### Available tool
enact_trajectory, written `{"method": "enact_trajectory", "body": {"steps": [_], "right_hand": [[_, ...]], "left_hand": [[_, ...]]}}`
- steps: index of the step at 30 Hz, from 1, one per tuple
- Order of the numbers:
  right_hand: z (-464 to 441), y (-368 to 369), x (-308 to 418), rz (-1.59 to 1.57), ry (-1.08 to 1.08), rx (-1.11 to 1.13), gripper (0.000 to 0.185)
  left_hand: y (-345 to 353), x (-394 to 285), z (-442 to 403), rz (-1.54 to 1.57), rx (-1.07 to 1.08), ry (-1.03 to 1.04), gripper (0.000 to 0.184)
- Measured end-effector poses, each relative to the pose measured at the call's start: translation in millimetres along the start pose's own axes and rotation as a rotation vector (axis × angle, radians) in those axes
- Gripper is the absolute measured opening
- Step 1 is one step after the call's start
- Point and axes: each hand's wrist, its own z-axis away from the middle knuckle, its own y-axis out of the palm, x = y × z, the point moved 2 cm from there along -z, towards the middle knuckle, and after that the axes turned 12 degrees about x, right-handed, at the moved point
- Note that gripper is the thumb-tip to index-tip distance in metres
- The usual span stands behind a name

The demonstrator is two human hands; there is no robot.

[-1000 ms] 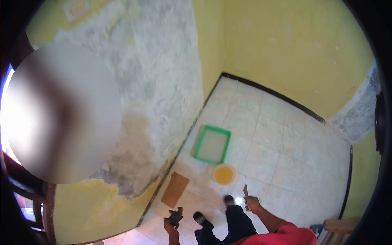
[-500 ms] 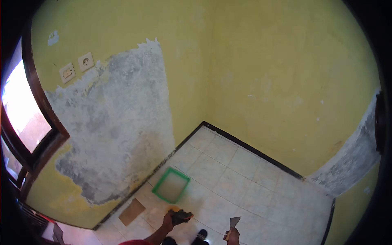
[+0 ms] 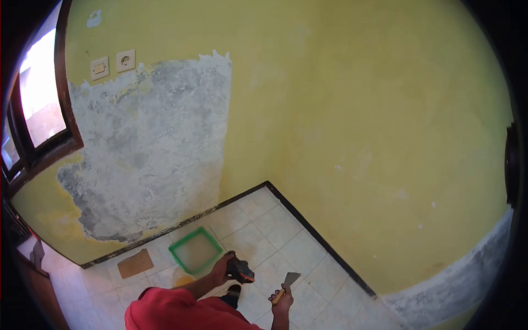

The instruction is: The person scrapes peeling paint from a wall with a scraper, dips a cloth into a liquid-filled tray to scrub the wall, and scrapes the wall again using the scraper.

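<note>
My left hand (image 3: pixel 220 270) is closed around a dark, irregular object (image 3: pixel 240 268) with a reddish-orange lower edge; its exact kind I cannot make out. In my right hand (image 3: pixel 282 300) is a putty knife (image 3: pixel 291 279), gripped by its light wooden handle with the flat metal blade pointing up and away. The two hands are apart, both over the tiled floor. Beyond my left hand, a green-rimmed tray (image 3: pixel 172 252) lies on the tiles with a pale, cloudy interior. My left forearm partly hides a yellow-orange round thing (image 3: pixel 183 279).
A brown flat piece (image 3: pixel 135 264) lies near the left wall. That wall has a large bare grey patch (image 3: pixel 154 143) beneath a light switch (image 3: pixel 99 68) and a socket (image 3: pixel 125 61). A dark-framed window (image 3: pixel 47 93) is at left. Dark skirting (image 3: pixel 319 234) runs along the right wall.
The view has shifted, and more of my red sleeve shows. Both hands appear higher and further left in view, still holding the dark object and the putty knife.
</note>
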Motion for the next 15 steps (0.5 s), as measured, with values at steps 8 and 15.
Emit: {"method": "enact_trajectory", "body": {"steps": [8,15], "right_hand": [[-56,-81,92,-0.098,-0.158,-0.283,0.017],[-220,-221,109,-0.098,0.193,-0.285,0.024]], "left_hand": [[94,-80,-108,0.002,0.161,0.11,0.035],[116,-91,-185,0.074,0.0,0.254,0.033]]}}
